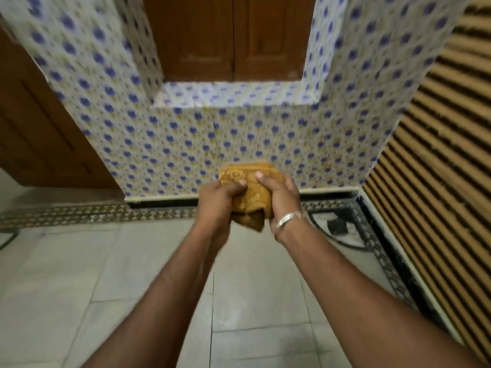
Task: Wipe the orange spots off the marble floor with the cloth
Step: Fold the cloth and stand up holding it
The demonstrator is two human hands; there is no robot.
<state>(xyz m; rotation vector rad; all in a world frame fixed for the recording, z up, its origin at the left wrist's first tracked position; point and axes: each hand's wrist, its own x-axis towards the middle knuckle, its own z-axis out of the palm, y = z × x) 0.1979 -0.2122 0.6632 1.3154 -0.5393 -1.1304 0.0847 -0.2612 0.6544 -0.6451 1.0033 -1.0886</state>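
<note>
I hold a bunched orange-yellow cloth (251, 189) in the air in front of me, well above the floor. My left hand (220, 205) grips its left side with the thumb on top. My right hand (279, 200), with a silver bangle on the wrist, grips its right side. The pale marble floor (132, 282) spreads below my arms in large grey-white slabs. No orange spots are visible on the part of the floor that I can see.
A wall with blue-flower tiles (186, 139) stands straight ahead with a recessed wooden shutter (231, 35). A wooden door (39, 123) is at the left. A brown striped surface (438, 155) rises at the right. A patterned border (93, 213) edges the floor.
</note>
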